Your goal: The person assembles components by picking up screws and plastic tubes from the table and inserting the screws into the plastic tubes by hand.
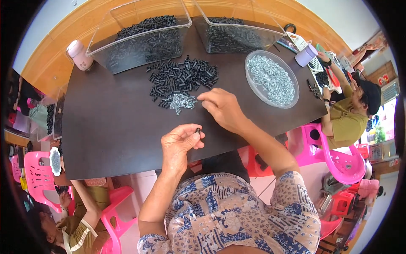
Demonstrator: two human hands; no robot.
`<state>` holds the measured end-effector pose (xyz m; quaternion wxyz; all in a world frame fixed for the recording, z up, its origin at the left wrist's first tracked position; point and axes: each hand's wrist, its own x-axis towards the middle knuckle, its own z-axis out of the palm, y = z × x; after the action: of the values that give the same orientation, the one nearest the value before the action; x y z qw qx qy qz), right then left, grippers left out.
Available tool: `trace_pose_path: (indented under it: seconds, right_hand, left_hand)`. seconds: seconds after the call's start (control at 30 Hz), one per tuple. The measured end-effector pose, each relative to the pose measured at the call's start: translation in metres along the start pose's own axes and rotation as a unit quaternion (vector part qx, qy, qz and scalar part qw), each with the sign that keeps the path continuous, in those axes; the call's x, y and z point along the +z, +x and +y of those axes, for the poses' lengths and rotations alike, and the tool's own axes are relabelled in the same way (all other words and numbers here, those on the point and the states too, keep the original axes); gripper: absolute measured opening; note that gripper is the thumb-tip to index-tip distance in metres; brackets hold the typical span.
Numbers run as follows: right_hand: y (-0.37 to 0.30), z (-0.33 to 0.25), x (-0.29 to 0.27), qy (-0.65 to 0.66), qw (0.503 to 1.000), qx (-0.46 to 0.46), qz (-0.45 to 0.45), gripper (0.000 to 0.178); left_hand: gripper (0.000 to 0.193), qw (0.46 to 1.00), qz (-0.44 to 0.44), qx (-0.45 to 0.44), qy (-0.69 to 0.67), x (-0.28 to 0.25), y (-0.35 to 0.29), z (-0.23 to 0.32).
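My left hand [176, 144] is raised over the table's near edge. Thumb and fingers pinch a small black plastic sleeve [198, 130], held upright. My right hand [223, 108] reaches to the right edge of a small heap of silver screws [181, 101]. Its thumb and forefinger are pressed together there; whatever they grip is too small to make out. Just behind the screws spreads a loose pile of black sleeves [184, 77], like the one in my left hand. A round clear tub [292, 100] full of silver screws stands to the right.
Two large clear bins [101, 53] [270, 28] of black pieces line the back of the dark table [110, 131]. A pink bottle [80, 56] stands at the back left, a lilac one [306, 56] at the right. Co-workers sit on both sides, near pink chairs [41, 180].
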<state>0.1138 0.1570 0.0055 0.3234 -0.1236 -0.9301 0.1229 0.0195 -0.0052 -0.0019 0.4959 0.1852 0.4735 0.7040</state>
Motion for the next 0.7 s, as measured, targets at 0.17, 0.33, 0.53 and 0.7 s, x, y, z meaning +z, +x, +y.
trace_pose_path:
  seconds: [0.17,0.33,0.53,0.7]
  right_hand:
    - [-0.010,-0.025,-0.019,0.468,0.818,0.326,-0.066,0.016]
    - [-0.017,-0.044,-0.019,0.519,0.787,0.332,-0.026,0.012]
    - [-0.028,-0.062,-0.010,0.472,0.839,0.265,0.056,0.011]
    - [-0.032,-0.068,-0.010,0.448,0.857,0.243,0.082,0.010]
  left_hand:
    - [0.016,1.000,-0.002,-0.004,0.006,0.001,0.000,-0.001]
    - [0.015,1.000,0.002,0.003,0.011,0.003,-0.003,0.001]
    - [0.014,0.999,0.023,0.021,0.022,0.009,-0.010,0.000]
    - [0.013,0.998,0.025,0.051,0.017,0.011,-0.013,-0.007]
